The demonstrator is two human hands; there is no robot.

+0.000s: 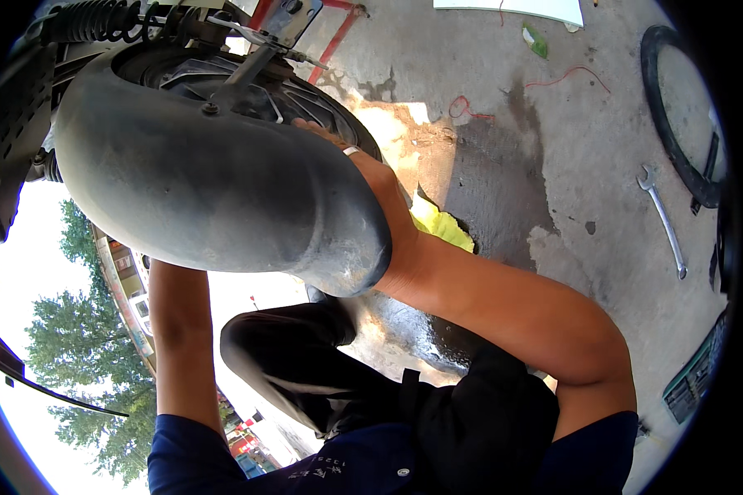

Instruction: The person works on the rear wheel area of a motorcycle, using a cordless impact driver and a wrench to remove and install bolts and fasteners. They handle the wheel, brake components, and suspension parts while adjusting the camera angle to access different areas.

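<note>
On the concrete floor point(590, 165): bare grey ground is carrying dark stains; sunlight is making a bright block near the wheel.

Fender: the dark grey fender point(190, 181) is filling the upper left, curving in front of the wheel point(351, 118) — scuffs are marking its lower end.

Spring: a black coil spring point(99, 23) is showing above the fender, at the upper left.

Right hand: the right hand point(377, 172) is lying along the fender's edge, fingers showing beside the wheel; the fender is hiding part of it — cannot tell whether it is grasping anything.

Left hand: the left forearm point(182, 346) is running up behind the fender, which is covering the left hand; cannot tell its state.

Near the wrist: a yellow leaf-like piece point(442, 227) is lying on the ground, just beyond the right forearm.

Farther out: red wire point(480, 115) and a green leaf point(535, 41) are lying apart; a silver spanner point(664, 223) is resting near a black ring point(654, 99), with a dark green case point(693, 375) sitting lower right.

Beyond: trees point(87, 355) and a building point(124, 276) are showing at the left, against bright sky.
</note>
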